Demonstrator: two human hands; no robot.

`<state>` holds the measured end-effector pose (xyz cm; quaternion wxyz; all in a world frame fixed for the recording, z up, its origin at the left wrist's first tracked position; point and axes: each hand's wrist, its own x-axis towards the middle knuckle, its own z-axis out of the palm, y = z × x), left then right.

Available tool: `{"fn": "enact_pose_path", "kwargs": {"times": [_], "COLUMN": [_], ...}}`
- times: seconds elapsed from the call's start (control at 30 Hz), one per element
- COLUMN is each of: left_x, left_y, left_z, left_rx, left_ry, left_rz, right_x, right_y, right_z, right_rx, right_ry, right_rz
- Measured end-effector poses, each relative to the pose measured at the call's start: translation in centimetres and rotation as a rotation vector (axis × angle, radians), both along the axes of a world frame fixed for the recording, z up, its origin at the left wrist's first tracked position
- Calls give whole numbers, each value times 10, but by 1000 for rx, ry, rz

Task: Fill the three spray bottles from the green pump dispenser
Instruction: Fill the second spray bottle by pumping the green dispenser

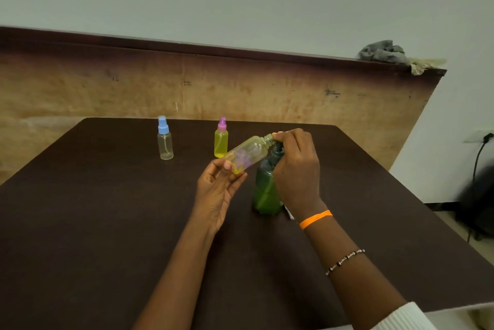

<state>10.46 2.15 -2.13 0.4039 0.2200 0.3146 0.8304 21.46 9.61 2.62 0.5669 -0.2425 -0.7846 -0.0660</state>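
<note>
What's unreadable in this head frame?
- Dark pump head of the green pump dispenser: head view, mostly behind the right hand.
- Small white object beside the dispenser's base: hidden by the right wrist.
- Tilted clear uncapped spray bottle in the left hand: fill level blurred.

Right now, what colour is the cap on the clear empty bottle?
Light blue spray cap, seen in the head view.
</note>
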Motion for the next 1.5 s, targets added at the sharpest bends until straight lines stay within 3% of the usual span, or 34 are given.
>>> {"fn": "enact_pose_path", "kwargs": {"times": [0.1, 0.3, 0.57, 0.8, 1.03, 1.3, 1.5], "left_x": [1, -1, 4, 1, 4, 0, 1], "left_y": [-1, 1, -2, 2, 0, 0, 1], "left_z": [1, -2, 2, 2, 3, 3, 6], "left_rx": [2, -3, -7, 5, 18, 4, 20], "left_ry": [5, 21, 23, 6, 11, 23, -8], "left_rz": [0, 2, 15, 18, 19, 22, -1], "right_x": [3, -6, 0, -7, 4, -5, 1], "right_y": [2, -2, 5, 2, 5, -1, 7], "right_z": [8, -9, 13, -10, 5, -19, 3], "right_rx": [25, -10, 23, -3, 19, -4, 73], "right_ry": [-38, 87, -23, 88, -28, 79, -18], "right_rz": [0, 12, 16, -22, -7, -113, -129]}}
